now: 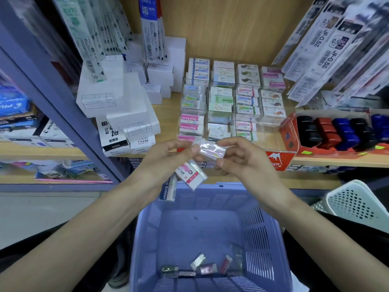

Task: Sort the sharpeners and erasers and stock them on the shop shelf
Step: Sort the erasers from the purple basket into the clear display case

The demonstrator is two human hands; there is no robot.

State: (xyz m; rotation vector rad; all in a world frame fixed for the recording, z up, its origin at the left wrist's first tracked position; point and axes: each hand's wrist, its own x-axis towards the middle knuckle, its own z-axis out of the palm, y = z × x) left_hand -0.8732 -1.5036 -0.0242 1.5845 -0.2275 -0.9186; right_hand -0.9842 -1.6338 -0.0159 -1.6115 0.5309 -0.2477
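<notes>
My left hand [168,159] and my right hand [237,159] meet above the purple basket [259,228], both pinching one clear-wrapped eraser [212,150]. Under its fingers my left hand also holds a pink-labelled eraser [190,174] and a blue-labelled hard eraser [168,189]. Rows of boxed erasers [229,98] fill clear trays on the wooden shelf [168,108]. Several wrapped erasers [200,265] lie at the basket's near end. Black, red and blue sharpeners [334,131] sit in a red display box at the right.
White refill boxes [117,102] are stacked at the shelf's left. Packs of pen refills [328,49] hang and lean at the right. A white perforated basket [355,205] stands at the lower right. A purple shelf post [63,106] runs down the left.
</notes>
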